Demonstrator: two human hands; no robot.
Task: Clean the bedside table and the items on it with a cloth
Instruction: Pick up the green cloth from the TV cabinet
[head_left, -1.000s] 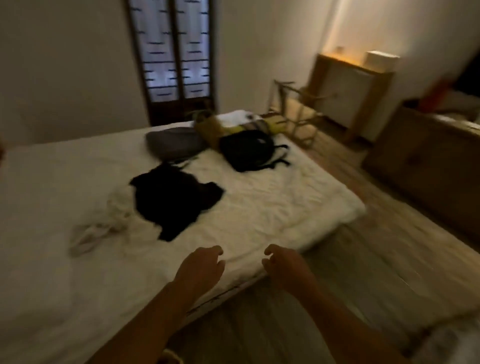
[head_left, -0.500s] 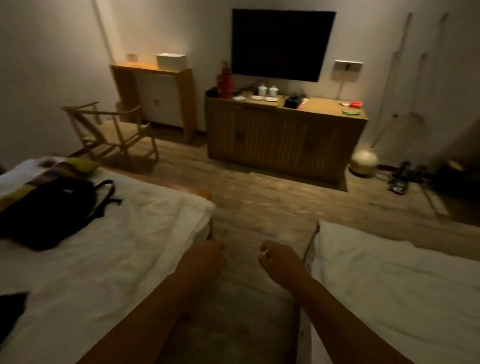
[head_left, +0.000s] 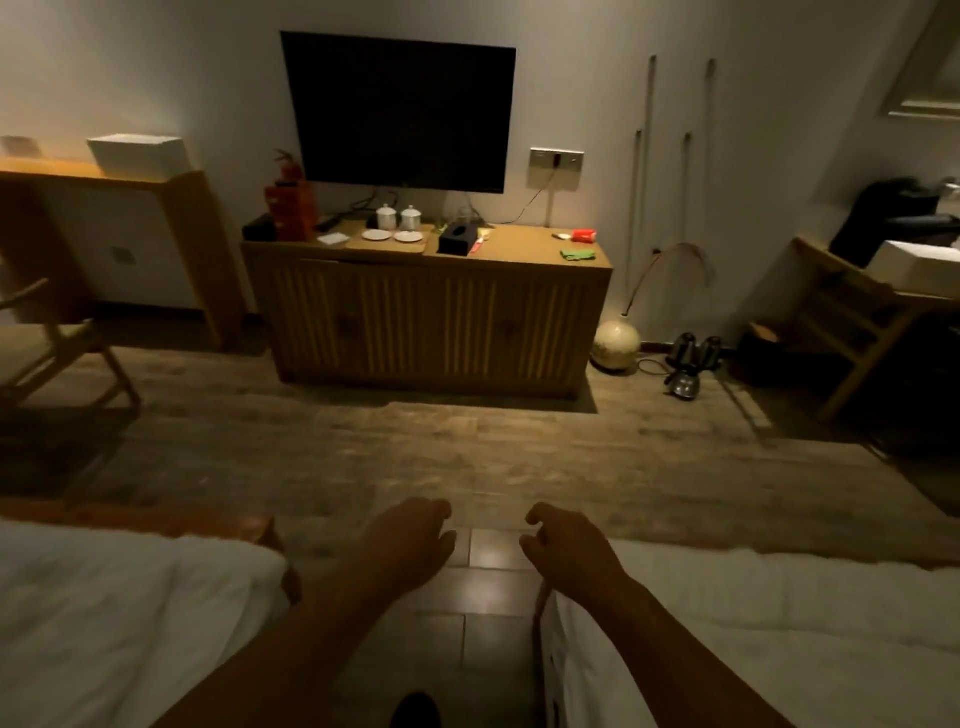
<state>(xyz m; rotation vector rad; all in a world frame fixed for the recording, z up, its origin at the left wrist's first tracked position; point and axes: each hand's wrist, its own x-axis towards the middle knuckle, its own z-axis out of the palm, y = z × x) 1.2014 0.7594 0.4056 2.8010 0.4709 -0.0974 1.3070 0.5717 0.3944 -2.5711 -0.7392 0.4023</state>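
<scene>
My left hand (head_left: 410, 540) and my right hand (head_left: 563, 545) are held out low in front of me, over the tiled gap between two beds. Both are empty, with fingers loosely curled and apart. A green cloth (head_left: 577, 254) lies on the right end of the wooden sideboard (head_left: 426, 322) under the wall TV, far from both hands. No bedside table is in view.
A white bed (head_left: 119, 623) lies at lower left, another bed (head_left: 779, 639) at lower right. The sideboard carries cups, saucers, a tissue box (head_left: 457, 241) and a red extinguisher (head_left: 288, 200). A wooden chair (head_left: 47, 353) stands left, a vase (head_left: 615, 343) and kettles (head_left: 685, 364) right.
The view has swung right from the cluttered bed to face the sideboard and TV, which now look closer. Both hands stay empty in front of me.
</scene>
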